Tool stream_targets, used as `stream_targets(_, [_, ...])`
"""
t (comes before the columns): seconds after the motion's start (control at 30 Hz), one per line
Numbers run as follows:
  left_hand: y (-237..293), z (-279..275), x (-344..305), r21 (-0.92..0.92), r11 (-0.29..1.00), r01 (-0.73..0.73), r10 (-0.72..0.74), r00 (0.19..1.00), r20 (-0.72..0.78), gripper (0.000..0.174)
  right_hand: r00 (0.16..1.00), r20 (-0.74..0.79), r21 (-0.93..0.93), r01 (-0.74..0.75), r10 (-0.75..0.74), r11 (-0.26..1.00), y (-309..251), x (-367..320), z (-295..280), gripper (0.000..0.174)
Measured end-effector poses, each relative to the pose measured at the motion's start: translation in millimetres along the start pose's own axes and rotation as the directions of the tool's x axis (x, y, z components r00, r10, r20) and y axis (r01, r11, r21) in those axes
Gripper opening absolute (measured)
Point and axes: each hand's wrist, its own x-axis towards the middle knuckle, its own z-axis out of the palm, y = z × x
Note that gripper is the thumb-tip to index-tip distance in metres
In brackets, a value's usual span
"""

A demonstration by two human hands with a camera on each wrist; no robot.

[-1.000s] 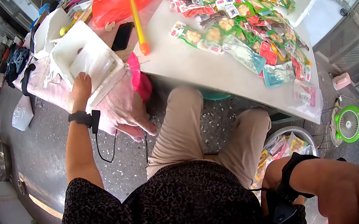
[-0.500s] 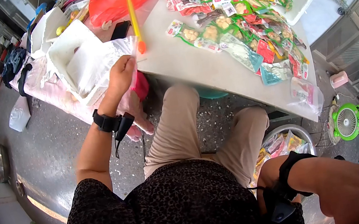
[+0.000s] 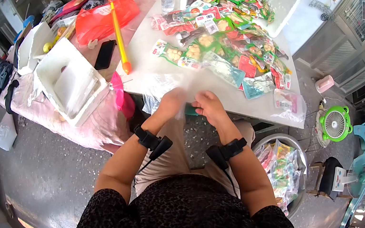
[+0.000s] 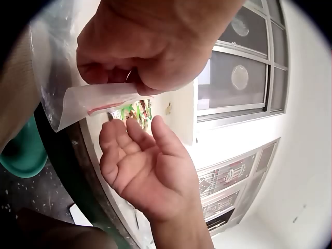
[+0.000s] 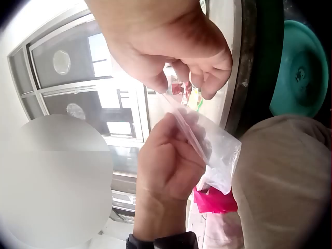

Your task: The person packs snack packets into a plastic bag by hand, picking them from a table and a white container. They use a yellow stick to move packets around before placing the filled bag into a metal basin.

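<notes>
My left hand [image 3: 172, 104] pinches a clear plastic bag [image 3: 157, 87] over the near edge of the table. In the left wrist view the bag [image 4: 78, 102] has a red line along its edge, and the left hand [image 4: 150, 46] grips it by that edge. My right hand [image 3: 211, 107] is close beside it, palm turned up and fingers loosely bent in the left wrist view, holding nothing. Its thumb is right at the bag's corner in the right wrist view. Packaged snacks [image 3: 244, 21] in green, red and teal wrappers lie heaped on the table.
A white foam box [image 3: 91, 111] with clear bags inside sits at left. A larger foam box [image 3: 286, 0] lies at the table's far end. On the table [image 3: 142, 48] are a phone [image 3: 105, 55] and a yellow stick [image 3: 119, 37]. A metal basin [image 3: 302, 161] of packets stands on the floor.
My left hand has drawn a clear bag out of the foam box and brought it right, in front of my body. My right hand has come from the lower right to meet it.
</notes>
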Motion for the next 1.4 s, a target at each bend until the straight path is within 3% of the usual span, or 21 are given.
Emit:
stream_targets(0.07, [3.5,6.3,-6.8,-0.01,1.0,0.017,-0.016,0.997,0.074,0.022,1.0,0.017,-0.012,-0.019,0.019,1.0,3.6,2.4,7.9,0.021])
stream_targets(0.17, [-8.1,18.6,-12.3,0.008,0.993,-0.115,0.115,0.993,-0.003,0.024,1.0,-0.025,0.005,0.011,-0.011,1.0,16.5,12.7,8.6,0.016])
stream_targets(0.2, [-5.0,19.2,-16.8,0.012,0.999,-0.039,0.039,0.999,-0.023,0.034,0.999,-0.037,0.015,0.02,-0.019,1.0,18.7,15.3,6.4,0.014])
stream_targets(0.27, [14.9,17.7,-31.6,0.102,0.991,-0.085,0.087,0.996,-0.014,0.04,0.998,-0.059,0.05,0.035,-0.033,0.998,16.2,11.4,3.5,0.013])
stream_targets(0.3, [22.2,18.0,-36.2,0.145,0.983,-0.113,0.115,0.993,-0.009,0.043,0.997,-0.069,0.074,0.047,-0.042,0.996,13.0,7.6,4.0,0.013])
stream_targets(0.33, [16.2,22.0,-36.0,0.269,0.93,-0.25,0.266,0.964,-0.023,0.043,0.996,-0.078,0.097,0.059,-0.052,0.994,10.5,4.6,4.4,0.013])
stream_targets(0.43, [24.5,24.6,-39.7,0.347,0.88,-0.323,0.344,0.939,0.002,0.036,0.982,-0.082,0.021,0.17,-0.168,0.985,18.0,6.8,2.8,0.015])
stream_targets(0.47, [25.0,24.1,-38.5,0.383,0.882,-0.274,0.267,0.961,0.074,0.028,0.983,-0.075,0.039,0.173,-0.169,0.984,19.6,7.1,1.0,0.016])
stream_targets(0.57, [20.8,28.9,-36.9,0.335,0.877,-0.344,0.355,0.934,0.03,0.02,0.99,-0.077,0.11,0.128,-0.12,0.986,14.7,1.5,2.1,0.016])
stream_targets(0.67, [25.1,24.5,-33.5,0.212,0.934,-0.287,0.289,0.957,0.025,0.014,0.989,0.048,0.108,0.135,-0.141,0.985,15.0,1.4,-5.5,0.016])
stream_targets(0.77, [20.2,21.5,-29.7,0.099,0.988,-0.117,0.127,0.988,-0.093,0.012,0.994,0.021,0.117,0.107,-0.111,0.987,14.9,-1.3,-3.4,0.016])
stream_targets(0.87, [8.1,17.6,-21.4,0.165,0.957,-0.239,0.276,0.922,-0.271,0.01,0.996,-0.008,0.117,0.088,-0.088,0.989,17.1,1.1,-4.1,0.014])
stream_targets(0.97, [40.5,-0.7,-21.4,0.459,0.844,-0.276,0.479,0.774,-0.415,0.009,0.99,-0.069,0.127,0.133,-0.125,0.983,19.3,8.7,-8.9,0.012])
stream_targets(1.0, [51.9,-8.6,-19.9,0.558,0.762,-0.329,0.573,0.744,-0.344,0.008,0.989,-0.058,0.105,0.142,-0.136,0.984,16.5,9.3,-7.6,0.012])
stream_targets(1.1, [53.5,-7.2,-12.5,0.74,0.55,-0.388,0.641,0.764,-0.076,0.012,0.99,-0.03,0.046,0.142,-0.14,0.989,6.6,9.4,-0.9,0.015])
stream_targets(1.17, [36.4,2.9,-6.2,0.776,0.513,-0.368,0.551,0.834,0.031,0.016,0.993,-0.021,0.017,0.113,-0.113,0.993,-0.7,9.8,2.9,0.013])
stream_targets(1.27, [20.4,11.3,-1.0,0.78,0.544,-0.309,0.386,0.918,0.094,0.018,0.978,-0.046,-0.195,0.193,-0.205,0.962,6.8,29.2,-23.4,0.017])
stream_targets(1.3, [18.3,13.2,-0.3,0.772,0.573,-0.274,0.337,0.938,0.082,0.02,0.883,-0.11,-0.443,0.368,-0.457,0.817,11.0,40.7,-39.6,0.019])
stream_targets(1.33, [16.2,15.0,-0.2,0.763,0.601,-0.236,0.285,0.956,0.071,0.021,0.725,-0.099,-0.669,0.458,-0.681,0.586,2.7,44.2,-51.5,0.022])
stream_targets(1.4, [11.0,18.3,0.8,0.732,0.653,-0.194,0.235,0.971,0.048,0.02,0.656,-0.225,-0.819,0.273,-0.721,0.505,-23.2,39.3,-76.3,0.026])
